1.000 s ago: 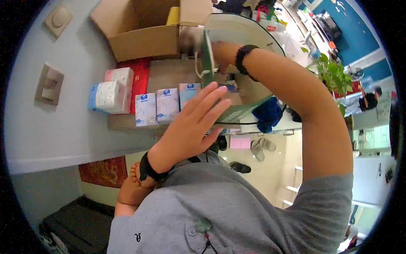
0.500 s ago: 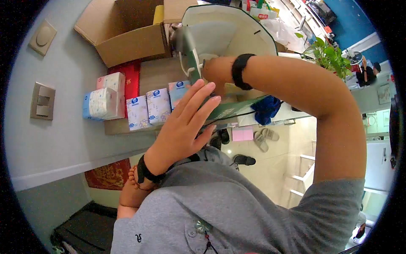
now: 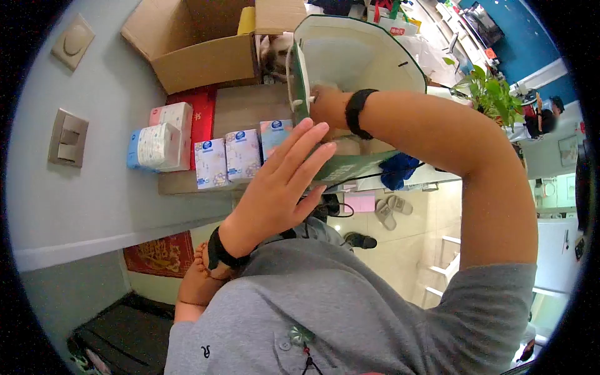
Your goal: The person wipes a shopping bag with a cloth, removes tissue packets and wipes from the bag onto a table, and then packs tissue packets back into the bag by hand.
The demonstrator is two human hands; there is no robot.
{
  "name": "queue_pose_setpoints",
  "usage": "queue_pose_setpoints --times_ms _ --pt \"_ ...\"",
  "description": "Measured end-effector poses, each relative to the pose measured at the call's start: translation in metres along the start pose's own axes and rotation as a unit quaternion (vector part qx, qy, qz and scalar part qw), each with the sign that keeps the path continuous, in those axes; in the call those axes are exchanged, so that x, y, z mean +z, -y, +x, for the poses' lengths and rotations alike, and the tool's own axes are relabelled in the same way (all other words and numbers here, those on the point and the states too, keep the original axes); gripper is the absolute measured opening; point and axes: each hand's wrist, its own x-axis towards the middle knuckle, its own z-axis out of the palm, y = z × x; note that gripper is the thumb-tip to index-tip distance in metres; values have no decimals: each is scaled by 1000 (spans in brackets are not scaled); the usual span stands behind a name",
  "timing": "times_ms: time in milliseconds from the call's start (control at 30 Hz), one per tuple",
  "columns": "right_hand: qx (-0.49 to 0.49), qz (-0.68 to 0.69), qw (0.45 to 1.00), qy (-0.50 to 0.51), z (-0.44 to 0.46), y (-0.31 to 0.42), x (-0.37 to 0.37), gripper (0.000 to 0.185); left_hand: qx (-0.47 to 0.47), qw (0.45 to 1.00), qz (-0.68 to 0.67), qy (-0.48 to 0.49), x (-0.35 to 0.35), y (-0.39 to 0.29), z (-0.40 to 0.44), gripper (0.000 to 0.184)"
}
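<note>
A large green bag [image 3: 347,167] with a pale inside and a white cord handle stands open on the counter. My right hand [image 3: 328,107] is down inside the bag by its left wall. Its fingers are mostly hidden, so I cannot see what they hold, if anything. My left hand [image 3: 281,175] is stretched flat, fingers extended and holding nothing, in front of the bag's near left corner. Beside it stand a blue-pink tissue pack [image 3: 274,132] and two pale purple tissue packs, one in the middle [image 3: 242,155] and one at the left [image 3: 211,164].
An open cardboard box [image 3: 206,65] sits at the back left, with a brown-and-white furry-looking thing [image 3: 275,55] next to it. Larger tissue bundles [image 3: 159,147] lie on a red folder [image 3: 203,122] by the wall. A potted plant [image 3: 494,94] stands at the right.
The view has shifted, so bag, box and packs appear slightly further right. The bag's left edge, blurred before, is now sharp. My right hand stays inside the bag; my left hand stays flat.
</note>
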Motion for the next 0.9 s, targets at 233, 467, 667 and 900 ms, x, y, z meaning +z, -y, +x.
queue_pose_setpoints --times_ms 233,467,667,900 --pt "62 68 992 86 -42 -2 -52 54 -3 1000 13 -1 1 -2 -1 66" --pt "81 100 989 76 -9 -5 -18 42 -9 1000 12 5 0 -6 3 68" --pt "161 224 961 28 -52 7 -66 31 -1 1000 -12 -6 3 -3 -2 69" --pt "162 173 971 -6 -60 -4 -60 31 6 1000 -24 -17 0 -6 -3 74"
